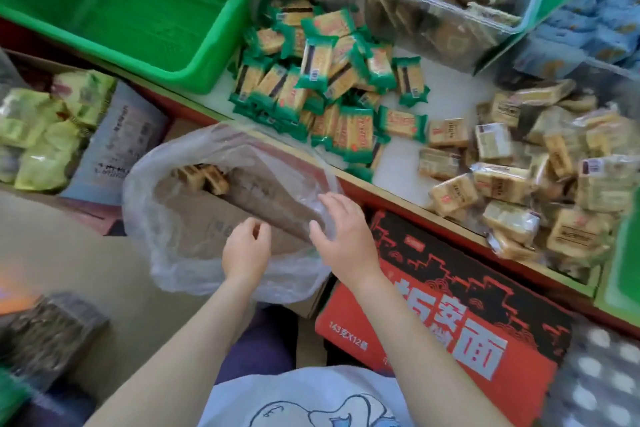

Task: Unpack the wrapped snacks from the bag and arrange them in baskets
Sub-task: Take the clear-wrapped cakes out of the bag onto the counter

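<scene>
Nearest the camera, both bare forearms reach forward over the person's lap toward a clear plastic bag [221, 218] that lines an open cardboard box set just below the front edge of the counter. The left hand [246, 246] hovers at the bag's near rim with its fingers loosely curled; it seems to hold nothing, though whether the fingertips touch the film cannot be told. The right hand [341, 227] lies on the bag's right rim with fingers fairly straight, pressing or spreading the plastic, not closed round it. Deep in the bag, against its far left wall, a few wrapped snacks [202, 176] remain, so the bag looks nearly emptied. Just right of it stands a red printed carton [446, 315], and to the left an open box of pale green packets [45, 135]. On the counter [398, 163] beyond, a heap of green-wrapped snack bars [332, 87] lies near the front edge at the middle, with a heap of tan wrapped cakes [526, 184] just beside it toward the right end. Farther back at the left sits a green basket [221, 55], its inside showing no snacks, and at the back right a clear plastic bin [443, 3] holds brown packets. The step in hand appears to be the unpacking: opening the bag's mouth to get at the last pieces. The next move likely calls for one hand to hold the rim wide while the other reaches to the far left corner, pinches the remaining snacks and lifts them out, without dragging the loose film along.
</scene>
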A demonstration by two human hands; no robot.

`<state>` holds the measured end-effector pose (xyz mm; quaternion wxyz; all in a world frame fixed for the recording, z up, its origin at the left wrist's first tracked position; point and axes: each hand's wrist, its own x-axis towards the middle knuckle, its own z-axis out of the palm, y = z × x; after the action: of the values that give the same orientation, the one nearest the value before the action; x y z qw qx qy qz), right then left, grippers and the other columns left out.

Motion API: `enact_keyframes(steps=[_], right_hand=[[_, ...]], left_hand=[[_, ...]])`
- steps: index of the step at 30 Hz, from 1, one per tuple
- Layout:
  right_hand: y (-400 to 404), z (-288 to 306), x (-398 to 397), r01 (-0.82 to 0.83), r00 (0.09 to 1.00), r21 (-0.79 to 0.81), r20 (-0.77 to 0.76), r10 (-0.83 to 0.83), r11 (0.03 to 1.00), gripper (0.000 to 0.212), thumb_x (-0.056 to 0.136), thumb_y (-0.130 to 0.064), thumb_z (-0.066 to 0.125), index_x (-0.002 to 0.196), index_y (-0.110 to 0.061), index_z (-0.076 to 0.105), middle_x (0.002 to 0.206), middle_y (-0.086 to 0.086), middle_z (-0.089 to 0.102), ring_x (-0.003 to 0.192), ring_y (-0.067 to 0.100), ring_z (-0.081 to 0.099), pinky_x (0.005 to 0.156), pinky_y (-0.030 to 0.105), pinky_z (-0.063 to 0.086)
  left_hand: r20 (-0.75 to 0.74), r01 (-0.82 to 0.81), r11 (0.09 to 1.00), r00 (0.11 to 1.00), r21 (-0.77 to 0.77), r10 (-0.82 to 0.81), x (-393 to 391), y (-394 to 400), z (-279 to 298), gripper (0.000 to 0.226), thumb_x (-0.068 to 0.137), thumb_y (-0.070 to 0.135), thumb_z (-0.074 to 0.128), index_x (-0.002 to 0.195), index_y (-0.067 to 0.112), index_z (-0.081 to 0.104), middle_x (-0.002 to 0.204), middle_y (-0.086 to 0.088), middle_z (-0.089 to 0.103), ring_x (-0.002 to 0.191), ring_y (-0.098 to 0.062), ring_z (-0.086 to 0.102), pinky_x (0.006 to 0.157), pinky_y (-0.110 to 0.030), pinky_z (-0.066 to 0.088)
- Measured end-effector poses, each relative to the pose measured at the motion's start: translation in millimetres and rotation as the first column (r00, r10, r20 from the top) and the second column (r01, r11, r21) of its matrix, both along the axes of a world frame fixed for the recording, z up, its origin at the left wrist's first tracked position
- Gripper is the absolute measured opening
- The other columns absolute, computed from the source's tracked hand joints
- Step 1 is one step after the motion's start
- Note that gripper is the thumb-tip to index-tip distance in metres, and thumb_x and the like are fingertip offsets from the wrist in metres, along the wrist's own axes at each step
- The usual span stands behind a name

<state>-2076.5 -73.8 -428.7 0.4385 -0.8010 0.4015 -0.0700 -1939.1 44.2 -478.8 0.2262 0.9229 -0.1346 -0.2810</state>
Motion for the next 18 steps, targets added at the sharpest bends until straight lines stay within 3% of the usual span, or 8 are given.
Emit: enact_keyframes(steps=[2,4,7,10,12,16,18], right_hand=[[25.7,-19.7,35.8,-0.108,0.991,0.127,-0.063,0.117,0.986,0.046,0.098,-0.029,0.059,0.141,-0.013,0.053,0.144,0.001,0.051,0.136,0.015,0.04,0.113,0.024,0.029],[50.0,-44.7,62.9,-0.171,0.966,0.242,-0.147,0.21,0.955,0.047,0.1,-0.036,0.056,0.142,-0.014,0.053,0.144,0.001,0.05,0.136,0.017,0.041,0.112,0.031,0.035],[74.1,-75.2,82.7,-0.135,0.941,0.311,-0.257,0.22,0.941,0.054,0.1,-0.043,0.056,0.143,-0.011,0.051,0.147,0.007,0.048,0.138,0.021,0.041,0.113,0.032,0.033],[79.9,-90.4,94.5,-0.077,0.927,0.315,-0.327,0.184,0.946,0.062,0.1,-0.046,0.054,0.15,-0.012,0.043,0.154,0.007,0.042,0.143,0.02,0.035,0.117,0.031,0.027],[78.7,-96.9,113.1,-0.107,0.912,0.294,-0.352,0.211,0.95,0.065,0.1,-0.049,0.051,0.154,-0.016,0.037,0.158,0.006,0.037,0.147,0.02,0.03,0.119,0.034,0.027],[76.8,-113.9,178.9,-0.161,0.915,0.292,-0.314,0.254,0.943,0.064,0.101,-0.047,0.051,0.156,-0.022,0.029,0.164,0.002,0.025,0.15,0.019,0.022,0.118,0.033,0.025],[77.6,-125.2,212.4,-0.225,0.929,0.212,-0.249,0.275,0.951,0.059,0.101,-0.039,0.054,0.155,-0.023,0.034,0.162,0.007,0.028,0.149,0.024,0.024,0.118,0.037,0.028]], left_hand=[[-0.075,0.114,0.979,0.992,0.17,-0.103,30.1,33.8,-27.9,0.036,0.102,0.035,0.045,0.127,0.015,0.062,0.128,-0.013,0.057,0.12,-0.035,0.052,0.1,-0.043,0.042],[-0.145,0.231,0.947,0.969,0.222,-0.202,50.7,58.6,-53.4,0.043,0.104,0.036,0.045,0.143,0.019,0.053,0.148,-0.015,0.045,0.132,-0.037,0.042,0.11,-0.041,0.032],[-0.157,0.327,0.915,0.942,0.234,-0.297,69.4,84.1,-81.9,0.05,0.103,0.044,0.04,0.149,0.024,0.045,0.157,-0.01,0.036,0.139,-0.034,0.035,0.116,-0.043,0.025],[-0.049,0.356,0.91,0.934,0.213,-0.354,91.4,97.9,-93.5,0.054,0.103,0.044,0.039,0.153,0.021,0.039,0.164,-0.009,0.024,0.151,-0.031,0.018,0.121,-0.046,0.013],[0.016,0.348,0.913,0.933,0.211,-0.36,114.8,104.5,-95.1,0.057,0.102,0.044,0.038,0.153,0.02,0.037,0.165,-0.011,0.02,0.153,-0.033,0.012,0.121,-0.05,0.013],[-0.133,0.389,0.878,0.921,0.278,-0.366,154.8,118.4,-103.7,0.06,0.103,0.048,0.037,0.158,0.029,0.023,0.169,-0.003,-0.002,0.155,-0.026,0.001,0.117,-0.051,0.025],[-0.166,0.43,0.86,0.902,0.276,-0.398,165.2,120.9,-104.1,0.061,0.101,0.055,0.035,0.158,0.035,0.022,0.169,-0.001,-0.005,0.155,-0.022,0.0,0.114,-0.05,0.03]])
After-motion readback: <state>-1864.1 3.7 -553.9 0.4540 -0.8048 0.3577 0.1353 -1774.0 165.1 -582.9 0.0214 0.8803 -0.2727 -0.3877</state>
